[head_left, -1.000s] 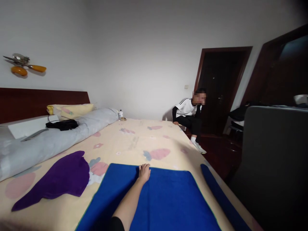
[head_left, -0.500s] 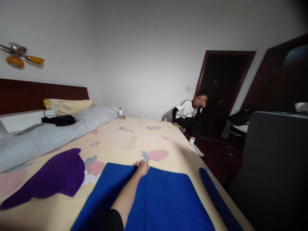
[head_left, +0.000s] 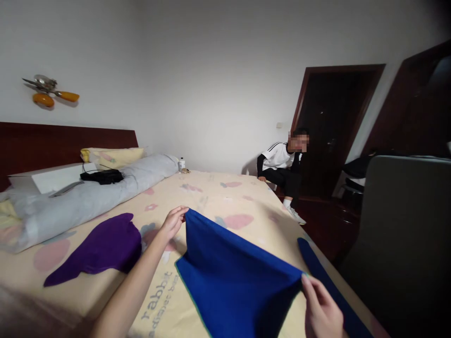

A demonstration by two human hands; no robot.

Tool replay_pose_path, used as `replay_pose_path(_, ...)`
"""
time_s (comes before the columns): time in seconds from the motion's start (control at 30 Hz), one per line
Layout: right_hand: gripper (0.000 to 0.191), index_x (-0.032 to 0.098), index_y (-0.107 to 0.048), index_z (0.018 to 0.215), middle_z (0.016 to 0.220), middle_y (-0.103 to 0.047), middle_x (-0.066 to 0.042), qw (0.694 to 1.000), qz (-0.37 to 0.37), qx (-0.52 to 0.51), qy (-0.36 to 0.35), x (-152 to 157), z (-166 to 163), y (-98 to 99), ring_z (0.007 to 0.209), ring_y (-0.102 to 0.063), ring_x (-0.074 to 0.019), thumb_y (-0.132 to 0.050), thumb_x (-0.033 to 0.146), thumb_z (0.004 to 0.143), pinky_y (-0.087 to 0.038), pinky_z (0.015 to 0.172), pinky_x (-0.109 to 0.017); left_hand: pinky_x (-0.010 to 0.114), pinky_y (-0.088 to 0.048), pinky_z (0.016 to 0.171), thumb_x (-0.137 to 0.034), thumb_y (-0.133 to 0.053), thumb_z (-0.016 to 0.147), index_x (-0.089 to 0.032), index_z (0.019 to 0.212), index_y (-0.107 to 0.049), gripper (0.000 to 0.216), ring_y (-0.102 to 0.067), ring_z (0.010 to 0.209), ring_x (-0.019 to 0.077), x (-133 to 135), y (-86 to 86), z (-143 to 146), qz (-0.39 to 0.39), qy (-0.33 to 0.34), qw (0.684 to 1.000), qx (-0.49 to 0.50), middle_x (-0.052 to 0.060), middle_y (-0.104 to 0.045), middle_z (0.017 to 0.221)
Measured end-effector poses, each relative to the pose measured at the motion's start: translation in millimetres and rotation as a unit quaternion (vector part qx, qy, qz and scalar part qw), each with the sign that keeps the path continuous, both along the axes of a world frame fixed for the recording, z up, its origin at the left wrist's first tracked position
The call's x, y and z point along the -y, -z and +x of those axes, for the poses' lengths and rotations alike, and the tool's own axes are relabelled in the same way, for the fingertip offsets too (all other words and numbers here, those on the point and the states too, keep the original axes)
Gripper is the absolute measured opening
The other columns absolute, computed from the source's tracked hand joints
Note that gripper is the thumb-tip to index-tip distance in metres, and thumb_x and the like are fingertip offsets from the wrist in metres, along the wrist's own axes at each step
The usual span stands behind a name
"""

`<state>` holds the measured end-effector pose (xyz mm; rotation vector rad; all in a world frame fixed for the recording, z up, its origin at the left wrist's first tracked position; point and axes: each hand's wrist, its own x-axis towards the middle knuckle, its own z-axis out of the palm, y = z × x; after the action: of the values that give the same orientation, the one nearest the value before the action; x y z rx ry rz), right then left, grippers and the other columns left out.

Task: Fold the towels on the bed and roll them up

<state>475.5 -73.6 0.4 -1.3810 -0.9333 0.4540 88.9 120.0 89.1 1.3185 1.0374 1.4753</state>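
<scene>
A blue cloth (head_left: 232, 267) with a thin green edge stretches between my two hands over the bed. My left hand (head_left: 175, 221) pinches its far left corner, raised above the sheet. At the right, my right hand (head_left: 322, 300) grips the other corner between thumb and fingers. The cloth's top edge slopes down from left to right, and its lower part hangs toward me and rests on the bed. To the left lies a crumpled purple cloth (head_left: 102, 244). A narrow folded blue cloth (head_left: 327, 286) lies along the bed's right edge, beyond my right hand.
The bed (head_left: 211, 192) has a cream sheet with a strawberry print. A rolled grey quilt (head_left: 141, 180) carries a black bag (head_left: 102, 176). A bottle (head_left: 182, 164) stands at the far side. A person (head_left: 282, 162) sits on the far right corner. A dark chair back (head_left: 405, 225) rises at right.
The blue cloth lay flat under one hand; now both hands hold its far corners and its far edge is lifted off the bed. My right hand has come into view. The view has shifted slightly.
</scene>
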Motion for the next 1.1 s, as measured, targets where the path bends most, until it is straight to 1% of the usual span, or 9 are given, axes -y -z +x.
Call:
replay_pose_path(0.07, 0.054, 0.015, -0.067, 0.086, 0.079, -0.068, -0.004, 0.998, 0.051, -0.030, 0.016, -26.3, 3.5, -31.2, 0.076, -0.060, -0.0188, -0.066, 0.067, 0.069, -0.049, 0.066, -0.027, 0.024, -0.045, 0.063, -0.043, -0.073, 0.066, -0.016, 0.076, -0.062, 0.031, -0.060, 0.063, 0.0119, 20.7, -13.4, -13.5, 0.009, 0.007, 0.999, 0.039, -0.001, -0.063, 0.068)
replay_pose_path(0.17, 0.056, 0.015, -0.065, 0.084, 0.070, -0.065, -0.002, 0.991, 0.113, -0.063, -0.020, -55.3, 3.7, -72.3, 0.066, -0.056, -0.0141, -0.071, 0.066, 0.063, -0.045, 0.060, -0.025, 0.023, -0.045, 0.063, -0.038, -0.078, 0.063, -0.016, 0.085, -0.063, 0.035, -0.061, 0.064, 0.0117, 47.9, -29.8, -27.4, 0.018, 0.003, 0.997, 0.077, -0.001, -0.064, 0.069)
replay_pose_path(0.3, 0.060, 0.019, -0.065, 0.106, 0.066, -0.067, 0.000, 0.985, 0.141, -0.063, -0.081, -72.4, 7.4, -102.1, 0.061, -0.058, -0.0144, -0.076, 0.059, 0.064, -0.047, 0.057, -0.025, 0.024, -0.046, 0.068, -0.033, -0.083, 0.063, -0.017, 0.106, -0.065, 0.050, -0.063, 0.070, 0.0129, 72.7, -45.9, -40.3, 0.030, 0.001, 0.995, 0.094, 0.000, -0.070, 0.075)
replay_pose_path(0.37, 0.060, 0.020, -0.067, 0.110, 0.072, -0.071, -0.003, 0.986, 0.128, -0.030, -0.101, -77.0, 11.7, -108.5, 0.067, -0.063, -0.0177, -0.074, 0.059, 0.066, -0.051, 0.061, -0.027, 0.025, -0.047, 0.070, -0.033, -0.084, 0.062, -0.015, 0.104, -0.069, 0.048, -0.064, 0.073, 0.0143, 80.1, -51.6, -45.3, 0.032, 0.009, 0.996, 0.077, 0.004, -0.072, 0.079)
replay_pose_path(0.47, 0.050, 0.020, -0.075, 0.092, 0.086, -0.075, -0.008, 0.984, 0.117, 0.011, -0.131, -83.3, 18.0, -112.6, 0.079, -0.068, -0.0235, -0.071, 0.063, 0.066, -0.057, 0.072, -0.033, 0.025, -0.046, 0.067, -0.035, -0.085, 0.060, -0.013, 0.092, -0.075, 0.041, -0.062, 0.071, 0.0145, 87.0, -57.8, -51.1, 0.037, -0.003, 0.999, 0.035, 0.007, -0.074, 0.082)
replay_pose_path(0.6, 0.047, 0.020, -0.075, 0.091, 0.090, -0.076, -0.008, 0.981, 0.103, 0.002, -0.162, -87.7, 22.0, -114.8, 0.083, -0.070, -0.0242, -0.073, 0.061, 0.067, -0.057, 0.078, -0.034, 0.025, -0.045, 0.063, -0.038, -0.085, 0.058, -0.014, 0.086, -0.077, 0.038, -0.061, 0.069, 0.0149, 91.4, -64.3, -56.4, 0.061, -0.045, 0.997, -0.024, 0.008, -0.075, 0.083)
replay_pose_path(0.83, 0.052, 0.017, -0.075, 0.093, 0.080, -0.075, -0.008, 0.980, 0.080, 0.002, -0.183, -84.3, 21.7, -123.1, 0.077, -0.069, -0.0225, -0.082, 0.054, 0.058, -0.056, 0.075, -0.031, 0.027, -0.043, 0.059, -0.047, -0.085, 0.052, -0.016, 0.073, -0.075, 0.038, -0.060, 0.064, 0.0172, 87.7, -70.7, -62.2, 0.077, -0.106, 0.988, -0.079, 0.006, -0.074, 0.072)
replay_pose_path(1.0, 0.048, 0.018, -0.075, 0.088, 0.084, -0.075, -0.009, 0.979, 0.082, 0.035, -0.182, -88.3, 24.1, -127.9, 0.078, -0.068, -0.0227, -0.080, 0.056, 0.059, -0.056, 0.072, -0.032, 0.024, -0.039, 0.057, -0.046, -0.083, 0.056, -0.017, 0.088, -0.074, 0.044, -0.058, 0.061, 0.0137, 81.4, -67.9, -63.0, 0.056, -0.106, 0.991, -0.067, 0.002, -0.071, 0.068)
replay_pose_path(1.1, 0.045, 0.018, -0.076, 0.087, 0.084, -0.075, -0.008, 0.978, 0.086, 0.052, -0.181, -90.3, 24.2, -129.3, 0.075, -0.067, -0.0213, -0.078, 0.056, 0.062, -0.055, 0.070, -0.031, 0.023, -0.036, 0.054, -0.048, -0.082, 0.055, -0.016, 0.084, -0.075, 0.043, -0.060, 0.062, 0.0141, 77.4, -63.6, -64.4, 0.019, -0.102, 0.992, -0.065, 0.007, -0.074, 0.077)
